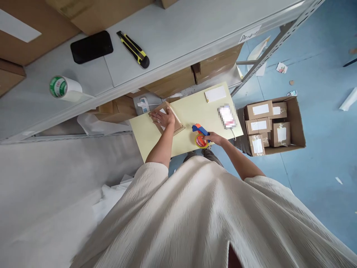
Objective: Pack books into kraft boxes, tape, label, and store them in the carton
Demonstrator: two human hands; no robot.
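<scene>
A small cardboard box [179, 125] with a white label lies on the pale yellow table [147, 143]. My left hand [164, 118] rests flat on its top, fingers spread. In my right hand [214, 137] is a blue and orange tape dispenser [201, 129] loaded with a roll of tape [201, 140]; the fingers close round it near the table's front edge. The dispenser is to the right of the box and apart from it. On the table's right part lie a white pad [215, 94] and a blurred-out device [227, 116] with a cable.
On the grey shelf [178, 33] lie a black phone [92, 47], a yellow and black utility knife [134, 50] and a tape roll [63, 87]. An open carton [297, 124] holding several labelled boxes stands on the blue floor to the right. Paper scraps [281, 67] litter the floor.
</scene>
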